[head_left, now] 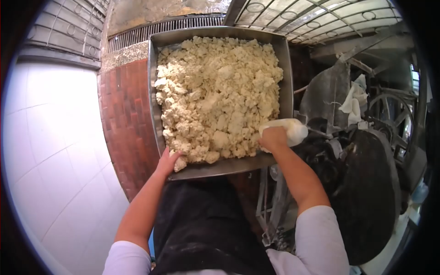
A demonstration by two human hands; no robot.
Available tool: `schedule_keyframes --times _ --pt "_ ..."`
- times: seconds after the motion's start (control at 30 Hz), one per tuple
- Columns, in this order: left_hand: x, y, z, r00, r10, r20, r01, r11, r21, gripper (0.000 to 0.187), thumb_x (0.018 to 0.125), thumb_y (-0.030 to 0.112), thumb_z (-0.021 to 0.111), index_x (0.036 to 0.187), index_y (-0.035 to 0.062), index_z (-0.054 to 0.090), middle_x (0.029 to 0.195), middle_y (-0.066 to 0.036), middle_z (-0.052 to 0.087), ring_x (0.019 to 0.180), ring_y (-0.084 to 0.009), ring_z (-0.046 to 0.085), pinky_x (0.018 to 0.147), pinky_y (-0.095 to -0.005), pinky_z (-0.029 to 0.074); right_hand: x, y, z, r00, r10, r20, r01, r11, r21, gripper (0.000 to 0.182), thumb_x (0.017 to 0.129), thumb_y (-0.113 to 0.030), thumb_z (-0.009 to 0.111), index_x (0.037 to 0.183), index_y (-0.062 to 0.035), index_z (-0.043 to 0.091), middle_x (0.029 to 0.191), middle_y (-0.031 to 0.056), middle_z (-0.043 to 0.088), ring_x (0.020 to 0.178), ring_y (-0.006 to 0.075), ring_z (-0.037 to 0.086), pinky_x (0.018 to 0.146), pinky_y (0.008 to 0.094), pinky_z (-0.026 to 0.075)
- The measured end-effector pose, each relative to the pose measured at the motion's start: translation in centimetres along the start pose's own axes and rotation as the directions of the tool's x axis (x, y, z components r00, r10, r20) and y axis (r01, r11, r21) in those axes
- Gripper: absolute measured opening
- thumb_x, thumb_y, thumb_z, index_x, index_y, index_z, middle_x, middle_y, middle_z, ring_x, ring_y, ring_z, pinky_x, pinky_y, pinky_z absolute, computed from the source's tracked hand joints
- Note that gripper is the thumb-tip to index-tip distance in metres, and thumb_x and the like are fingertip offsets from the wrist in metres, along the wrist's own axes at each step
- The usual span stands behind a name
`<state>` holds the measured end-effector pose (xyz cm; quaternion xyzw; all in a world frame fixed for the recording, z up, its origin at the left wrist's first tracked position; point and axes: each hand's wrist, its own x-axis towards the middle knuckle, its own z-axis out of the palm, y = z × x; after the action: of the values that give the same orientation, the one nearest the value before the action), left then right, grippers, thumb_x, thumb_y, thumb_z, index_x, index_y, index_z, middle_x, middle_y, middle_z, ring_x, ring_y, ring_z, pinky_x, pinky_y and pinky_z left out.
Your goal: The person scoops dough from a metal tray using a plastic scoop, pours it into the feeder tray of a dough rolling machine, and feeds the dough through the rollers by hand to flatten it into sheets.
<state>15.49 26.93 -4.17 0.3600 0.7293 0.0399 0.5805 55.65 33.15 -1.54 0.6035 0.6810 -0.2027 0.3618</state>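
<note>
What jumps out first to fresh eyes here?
The wide metal tray, heaped with pale, crumbly clumps, in the middle of the view. Then the right hand holding a whitish container at the tray's right side, beside dark machinery.

One wide head-worn view, looking forward and steeply down over the dark apron (201, 224) at bottom centre, metal tray (220, 168) close at upper centre, rounded black edges cutting the frame's corners.
</note>
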Motion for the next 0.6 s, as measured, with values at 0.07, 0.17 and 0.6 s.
schedule_keyframes --times 0.07,0.17,0.6 --pt "4.0 -3.3 1.1 0.998 -0.015 0.067 0.027 0.984 -0.176 0.089 0.081 0.053 0.062 0.141 -0.0053 0.032 0.141 -0.025 0.04 0.132 -0.0322 0.039 0.107 -0.0365 0.031 -0.4 0.3 -0.2 1.0 -0.019 -0.022 0.019 1.0 0.017 0.04 0.079 -0.046 0.063 0.079 -0.0066 0.072 0.076 0.0089 0.07 0.071 0.0287 0.066 0.074 0.0463 0.046" --pt "4.6 -2.4 1.5 0.985 -0.139 0.105 0.164 0.943 -0.289 0.097 0.08 0.056 0.061 0.145 -0.0044 0.023 0.15 -0.025 0.025 0.14 -0.0324 0.024 0.112 -0.0377 0.022 -2.7 0.4 -1.1 0.999 0.001 -0.034 0.0 0.999 0.052 0.047 0.08 -0.051 0.061 0.074 -0.0053 0.071 0.07 0.0102 0.068 0.066 0.0301 0.065 0.065 0.0433 0.048" --pt "9.8 -6.1 3.8 0.983 -0.053 0.175 0.117 0.918 -0.38 0.081 0.084 0.053 0.058 0.14 -0.0016 0.037 0.143 -0.019 0.039 0.132 -0.0301 0.037 0.108 -0.0373 0.027 -5.7 2.1 1.5 0.954 0.028 -0.299 0.035 0.978 0.204 0.054 0.079 -0.057 0.059 0.062 -0.0059 0.066 0.06 0.0139 0.061 0.058 0.0324 0.061 0.053 0.0441 0.046"
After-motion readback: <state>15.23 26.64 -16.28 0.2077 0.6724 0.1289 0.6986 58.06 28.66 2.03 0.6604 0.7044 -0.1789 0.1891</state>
